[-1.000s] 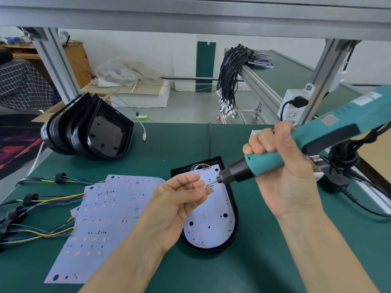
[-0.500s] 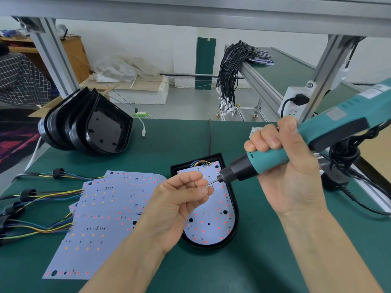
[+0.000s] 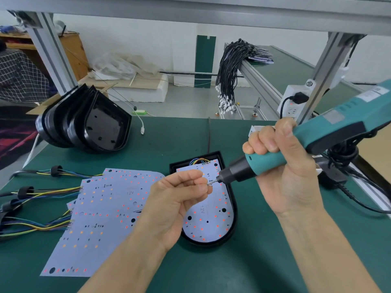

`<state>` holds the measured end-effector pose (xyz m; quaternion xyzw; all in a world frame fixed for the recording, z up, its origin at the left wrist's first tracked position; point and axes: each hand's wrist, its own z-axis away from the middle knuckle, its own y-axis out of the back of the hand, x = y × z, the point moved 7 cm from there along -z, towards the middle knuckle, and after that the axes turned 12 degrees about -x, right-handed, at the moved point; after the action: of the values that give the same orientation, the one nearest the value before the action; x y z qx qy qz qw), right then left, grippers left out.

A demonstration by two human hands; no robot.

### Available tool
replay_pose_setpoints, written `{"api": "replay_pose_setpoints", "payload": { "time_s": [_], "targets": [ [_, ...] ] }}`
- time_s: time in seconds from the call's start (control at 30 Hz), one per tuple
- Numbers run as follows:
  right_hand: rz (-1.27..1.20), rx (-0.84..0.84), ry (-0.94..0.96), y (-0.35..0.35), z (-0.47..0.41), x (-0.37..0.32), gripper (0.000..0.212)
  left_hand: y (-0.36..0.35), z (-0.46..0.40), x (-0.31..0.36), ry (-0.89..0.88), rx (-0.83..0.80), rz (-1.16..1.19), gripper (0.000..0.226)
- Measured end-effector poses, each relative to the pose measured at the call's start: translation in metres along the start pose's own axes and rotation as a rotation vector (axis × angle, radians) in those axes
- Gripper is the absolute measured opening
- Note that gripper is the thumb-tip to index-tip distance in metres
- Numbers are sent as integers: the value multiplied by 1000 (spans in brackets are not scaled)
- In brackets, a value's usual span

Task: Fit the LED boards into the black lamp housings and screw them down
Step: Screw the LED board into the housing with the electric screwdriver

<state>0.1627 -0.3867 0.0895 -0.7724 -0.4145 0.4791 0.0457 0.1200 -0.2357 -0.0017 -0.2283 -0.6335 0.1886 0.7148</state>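
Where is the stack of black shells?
In the head view, the stacked black lamp housings stand on edge at the green table's far left, behind the loose LED boards.

You are at an assembly bench in a small electronics workshop or factory line. The green anti-static mat (image 3: 173,134) covers your bench, and an aluminium extrusion frame (image 3: 50,49) rises around and over it. A power strip (image 3: 293,104) is bolted to the right post. Batch work shows everywhere: a nested stack of black lamp housings (image 3: 88,121), loose LED boards (image 3: 105,212) fanned out with their coloured wire tails (image 3: 42,191), and a thick bundle of black cable harnesses (image 3: 232,66) draped over the next bench's rail. You hold a corded electric screwdriver (image 3: 317,140), a production tool. Foam packing (image 3: 139,89) and plastic sheeting lie on the bare floor beyond.
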Motion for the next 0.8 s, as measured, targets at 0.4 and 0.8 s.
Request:
{"api": "replay_pose_setpoints", "payload": {
  "time_s": [0.4,0.8],
  "targets": [
    [-33,254,94,9,17,17,37,10,-2,23,-172,82,-356,40],
    [-146,429,80,25,19,16,20,3,-5,27,-184,-4,-342,34]
  ]
}}
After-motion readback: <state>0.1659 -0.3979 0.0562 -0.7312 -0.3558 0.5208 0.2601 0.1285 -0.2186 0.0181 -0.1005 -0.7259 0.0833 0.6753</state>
